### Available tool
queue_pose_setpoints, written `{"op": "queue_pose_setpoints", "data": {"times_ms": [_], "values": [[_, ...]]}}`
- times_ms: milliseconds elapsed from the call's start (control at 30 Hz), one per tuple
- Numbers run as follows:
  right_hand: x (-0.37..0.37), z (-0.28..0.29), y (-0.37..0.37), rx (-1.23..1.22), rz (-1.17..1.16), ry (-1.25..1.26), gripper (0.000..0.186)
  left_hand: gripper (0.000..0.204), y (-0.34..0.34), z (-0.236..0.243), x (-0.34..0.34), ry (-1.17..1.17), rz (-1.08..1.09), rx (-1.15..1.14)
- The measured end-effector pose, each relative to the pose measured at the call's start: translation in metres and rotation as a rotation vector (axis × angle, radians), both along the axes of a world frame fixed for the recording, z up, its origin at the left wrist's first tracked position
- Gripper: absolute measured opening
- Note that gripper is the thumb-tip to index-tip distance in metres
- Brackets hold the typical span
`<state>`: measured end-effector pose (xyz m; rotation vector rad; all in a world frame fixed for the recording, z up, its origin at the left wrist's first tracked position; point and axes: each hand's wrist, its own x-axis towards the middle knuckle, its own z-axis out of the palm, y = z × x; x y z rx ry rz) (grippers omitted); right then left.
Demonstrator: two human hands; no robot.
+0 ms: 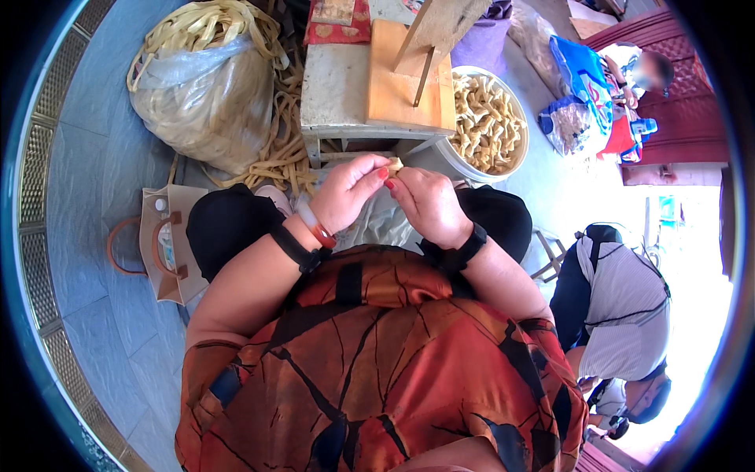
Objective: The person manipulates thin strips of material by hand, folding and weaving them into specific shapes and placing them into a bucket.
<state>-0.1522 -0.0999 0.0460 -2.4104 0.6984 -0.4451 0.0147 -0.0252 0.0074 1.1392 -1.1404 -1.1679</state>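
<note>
My left hand [347, 191] and my right hand [431, 206] meet in front of me. Thumbs and fingertips are closed on a small piece of pale yellow strip [395, 164]; most of it is hidden by the fingers. Just beyond the right hand, a round white bucket [521, 160] holds many short, twisted, knot-like yellowish pieces [487, 122]. Long flat yellowish strips [287, 149] hang and lie in a heap beyond the left hand. More of them spill from the top of a big clear plastic sack [208, 102].
A low table [334, 106] stands ahead, bearing a wooden board [385, 55] with an upright plank [440, 31]. A beige handbag [161, 252] is on the tiled floor at left. One person [625, 299] bends over at right; another [629, 67] sits farther off, near blue bags [582, 75].
</note>
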Motion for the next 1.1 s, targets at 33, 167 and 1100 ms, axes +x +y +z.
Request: {"op": "queue_pose_setpoints", "data": {"times_ms": [33,167,1100], "values": [[0.001,0.002,0.003,0.114,0.019,-0.108,0.021,0.016,-0.002,-0.002,0.002,-0.006,0.094,-0.039],[-0.013,0.033,0.012,0.699,-0.044,-0.067,0.031,0.017,-0.010,0.006,0.015,-0.210,0.328,-0.119],[0.010,0.007,-0.117,-0.257,-0.208,-0.213,0.005,0.022,-0.122,0.031,0.035,-0.786,0.302,-0.046]]}}
